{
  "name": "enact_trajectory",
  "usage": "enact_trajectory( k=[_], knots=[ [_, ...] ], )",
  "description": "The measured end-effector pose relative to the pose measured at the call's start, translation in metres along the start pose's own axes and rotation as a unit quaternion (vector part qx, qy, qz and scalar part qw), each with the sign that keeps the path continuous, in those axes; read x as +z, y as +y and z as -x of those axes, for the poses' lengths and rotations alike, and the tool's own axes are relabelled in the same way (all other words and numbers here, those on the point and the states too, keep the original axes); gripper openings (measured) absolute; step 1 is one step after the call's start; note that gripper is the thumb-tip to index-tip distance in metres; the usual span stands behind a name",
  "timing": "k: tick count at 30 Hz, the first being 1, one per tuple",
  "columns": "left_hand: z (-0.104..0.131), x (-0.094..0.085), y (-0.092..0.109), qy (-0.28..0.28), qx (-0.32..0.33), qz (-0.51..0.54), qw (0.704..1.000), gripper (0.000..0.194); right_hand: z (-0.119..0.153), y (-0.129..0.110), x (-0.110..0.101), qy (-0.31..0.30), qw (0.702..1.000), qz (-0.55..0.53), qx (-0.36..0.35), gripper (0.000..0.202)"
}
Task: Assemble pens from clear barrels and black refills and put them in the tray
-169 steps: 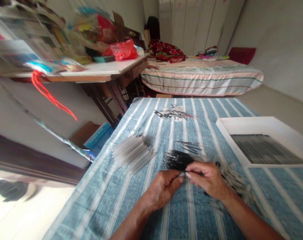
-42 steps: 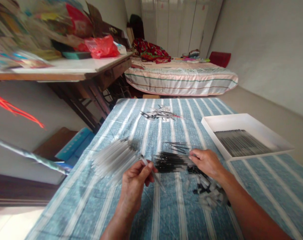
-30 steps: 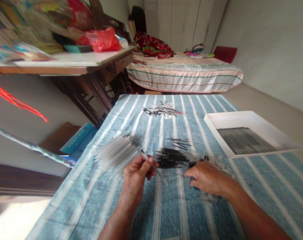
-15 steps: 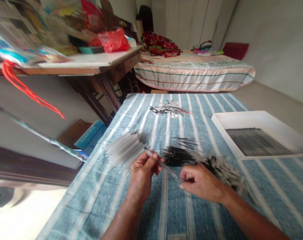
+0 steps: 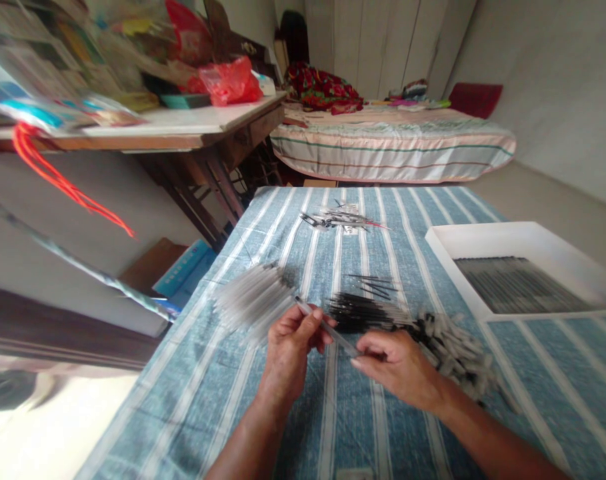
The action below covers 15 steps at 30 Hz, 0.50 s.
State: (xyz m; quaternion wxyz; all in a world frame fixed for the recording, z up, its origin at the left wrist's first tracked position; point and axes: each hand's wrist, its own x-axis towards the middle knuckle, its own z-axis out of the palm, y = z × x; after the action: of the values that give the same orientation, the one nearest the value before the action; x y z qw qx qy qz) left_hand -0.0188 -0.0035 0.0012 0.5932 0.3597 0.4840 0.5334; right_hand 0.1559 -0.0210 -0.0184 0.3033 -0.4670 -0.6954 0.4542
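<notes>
A thin translucent pen [image 5: 341, 341] slants down to the right over the table, a dark tip at its upper end. My left hand [image 5: 290, 347] is closed around its upper part, thumb on top. At the lower end, my right hand [image 5: 395, 365] pinches the pen between thumb and fingertips; whether a small part sits there is hidden. Left of my hands lies a stack of clear pen barrels [image 5: 253, 297]. Beyond them are thin black-ended refills [image 5: 355, 312]. Beside my right wrist is a heap of short translucent and black pieces, probably pen caps [image 5: 457, 350].
A white tray [image 5: 445, 257] at the right holds a row of dark-filled pens [image 5: 517, 283]. Farther back on the striped tablecloth [image 5: 243, 413] lies a loose pile of thin parts [image 5: 340, 217]. A side table [image 5: 177, 133] stands left, a bed [image 5: 393, 147] behind.
My right hand has moved slightly left and its fingertips now close on the pen's lower end; before, they were just apart from it. My left hand keeps its hold.
</notes>
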Motion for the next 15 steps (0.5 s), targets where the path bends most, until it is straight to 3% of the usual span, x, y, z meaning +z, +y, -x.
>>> enact_trajectory(
  k=[15],
  knots=[
    [0.0019, 0.0028, -0.0042, 0.011, -0.005, -0.004, 1.000, 0.019, -0.0028, -0.0005, 0.0084, 0.067, 0.997, 0.008, -0.026, 0.020]
  ],
)
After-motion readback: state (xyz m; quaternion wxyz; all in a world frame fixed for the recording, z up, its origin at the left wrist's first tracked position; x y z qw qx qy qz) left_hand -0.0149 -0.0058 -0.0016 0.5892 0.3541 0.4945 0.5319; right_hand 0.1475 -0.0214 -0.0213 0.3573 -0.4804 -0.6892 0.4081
